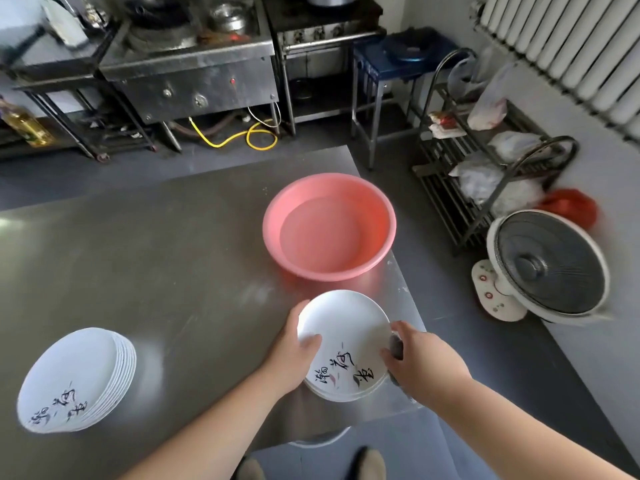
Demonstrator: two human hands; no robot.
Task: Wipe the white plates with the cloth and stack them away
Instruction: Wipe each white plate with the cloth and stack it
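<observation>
Head view, read left to right. A stack of white plates point(76, 379) sits near the front left of the steel worktop point(156, 254), with black lettering on its top face. The left hand point(294, 344) grasps the left rim of a single plate point(346, 327), thumb laid over the upper face and fingers curled beneath, out of sight. That plate is tilted, lettered edge toward the person, directly over a low pile point(346, 396) of further plates at the worktop's front right corner. Whether it touches the pile cannot be told. A pink basin point(329, 188) stands on the worktop just beyond the held plate, apart from it. The right hand point(419, 358) is clenched round a dark grey cloth point(396, 346) and presses it against the plate's right rim. On the floor to the right, a white fan point(547, 268) has its grille turned upward, near a metal rack point(460, 188) holding bags.
</observation>
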